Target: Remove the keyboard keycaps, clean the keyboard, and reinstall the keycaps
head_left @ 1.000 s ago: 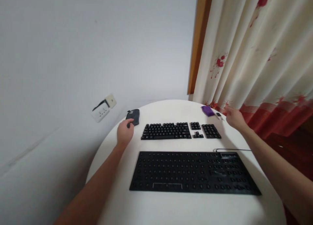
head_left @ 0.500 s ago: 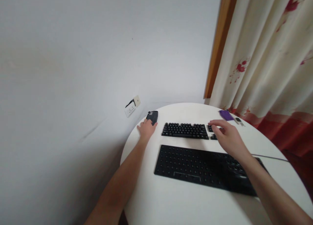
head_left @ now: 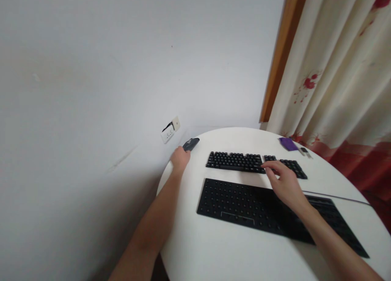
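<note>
At the table's far left, my left hand [head_left: 180,158] is closed on the near end of a dark grey, rounded object [head_left: 191,143], possibly a computer mouse, which is tilted. My right hand [head_left: 283,180] is over the right part of the black keycaps [head_left: 235,162], set out in keyboard rows. Its thumb and index finger are bent with their tips close together at the lower keycaps; whatever is between them is too small to tell. Nearer me, partly under my right forearm, lies a black keyboard base [head_left: 232,199] with bare switches.
The white round table [head_left: 214,248] stands against the wall, below a socket [head_left: 168,133]. A purple cloth [head_left: 288,144] and a small dark-and-white item [head_left: 304,151] lie at the far right edge. A thin cable [head_left: 339,196] crosses the right side. Beyond hangs a curtain [head_left: 305,110].
The grey object has turned and tilted in my left hand. My right hand has shifted slightly down, uncovering more keycaps behind it. The view has turned a little to the left.
</note>
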The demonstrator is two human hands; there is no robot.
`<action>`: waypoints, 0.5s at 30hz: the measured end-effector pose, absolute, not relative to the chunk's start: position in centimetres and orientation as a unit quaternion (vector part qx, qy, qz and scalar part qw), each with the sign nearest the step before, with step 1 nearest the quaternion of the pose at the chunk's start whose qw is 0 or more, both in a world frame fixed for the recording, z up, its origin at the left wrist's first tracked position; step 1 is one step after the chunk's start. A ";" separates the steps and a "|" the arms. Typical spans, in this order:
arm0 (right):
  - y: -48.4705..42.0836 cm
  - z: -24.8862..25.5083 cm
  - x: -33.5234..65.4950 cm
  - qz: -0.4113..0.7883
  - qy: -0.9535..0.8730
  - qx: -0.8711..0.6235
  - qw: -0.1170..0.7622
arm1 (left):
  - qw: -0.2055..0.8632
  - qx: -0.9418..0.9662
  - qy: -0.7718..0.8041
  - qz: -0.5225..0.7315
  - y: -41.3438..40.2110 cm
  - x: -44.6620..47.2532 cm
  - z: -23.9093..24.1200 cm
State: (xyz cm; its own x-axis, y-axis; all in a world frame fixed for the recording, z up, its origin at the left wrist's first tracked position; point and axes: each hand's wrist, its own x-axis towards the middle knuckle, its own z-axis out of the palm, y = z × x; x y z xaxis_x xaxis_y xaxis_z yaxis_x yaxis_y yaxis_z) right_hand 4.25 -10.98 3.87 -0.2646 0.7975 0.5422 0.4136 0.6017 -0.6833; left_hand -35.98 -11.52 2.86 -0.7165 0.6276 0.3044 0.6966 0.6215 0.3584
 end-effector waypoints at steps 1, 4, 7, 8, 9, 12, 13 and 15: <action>-11.0 3.9 4.3 0.208 -0.767 -0.396 0.460 | 0.082 -0.361 -0.898 -0.239 -11.8 -36.2 3.2; -11.1 3.9 4.2 0.204 -0.766 -0.396 0.463 | 0.113 -0.340 -0.893 -0.273 -12.6 -36.3 4.5; -11.3 4.0 4.1 0.205 -0.764 -0.392 0.470 | 0.174 -0.335 -0.842 -0.386 -13.6 -35.8 6.2; -11.3 4.1 4.0 0.204 -0.762 -0.391 0.474 | 0.194 -0.348 -0.810 -0.431 -14.0 -35.4 6.8; -11.4 4.2 3.9 0.203 -0.761 -0.390 0.478 | 0.207 -0.367 -0.775 -0.471 -14.4 -34.9 7.4; -11.9 4.7 3.5 0.190 -0.755 -0.385 0.496 | 0.202 -0.435 -0.678 -0.557 -15.4 -32.9 8.9; -12.1 5.0 3.3 0.184 -0.751 -0.382 0.506 | 0.177 -0.463 -0.654 -0.572 -15.6 -32.0 9.3; -12.6 5.5 3.1 0.172 -0.745 -0.370 0.528 | 0.080 -0.533 -0.615 -0.575 -16.1 -30.0 9.8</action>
